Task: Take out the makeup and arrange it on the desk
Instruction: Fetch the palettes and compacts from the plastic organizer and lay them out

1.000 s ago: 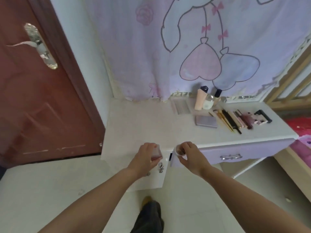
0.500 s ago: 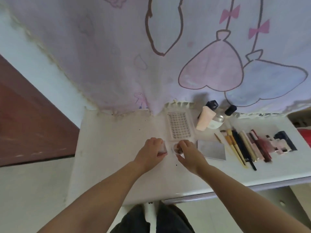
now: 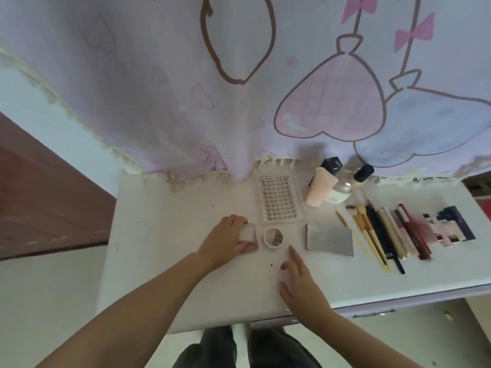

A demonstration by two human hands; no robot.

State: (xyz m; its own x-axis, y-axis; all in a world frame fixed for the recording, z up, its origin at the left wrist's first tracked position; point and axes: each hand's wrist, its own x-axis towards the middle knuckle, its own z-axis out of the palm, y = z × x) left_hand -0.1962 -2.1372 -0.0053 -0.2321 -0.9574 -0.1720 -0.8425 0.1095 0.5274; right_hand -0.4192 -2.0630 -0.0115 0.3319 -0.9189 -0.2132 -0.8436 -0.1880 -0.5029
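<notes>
My left hand (image 3: 228,240) pinches a small square clear compact (image 3: 247,233) that sits on the white desk (image 3: 164,235). Just to its right lies a small round pot (image 3: 274,237) with a printed lid, untouched. My right hand (image 3: 300,282) hovers open below that pot, fingers straight and holding nothing. A tray of false lashes (image 3: 279,199) lies behind the pot, and a grey rectangular palette (image 3: 330,239) to the right.
Bottles (image 3: 333,185) stand at the back. Several brushes, pencils and lipsticks (image 3: 393,232) are lined up on the right. A patterned curtain (image 3: 239,88) hangs over the desk's back edge. A brown door (image 3: 39,197) is at the left.
Both hands carried the items from the drawer up onto the desk. My right hand let go of the round pot and drew back toward me. My left hand still holds the square compact.
</notes>
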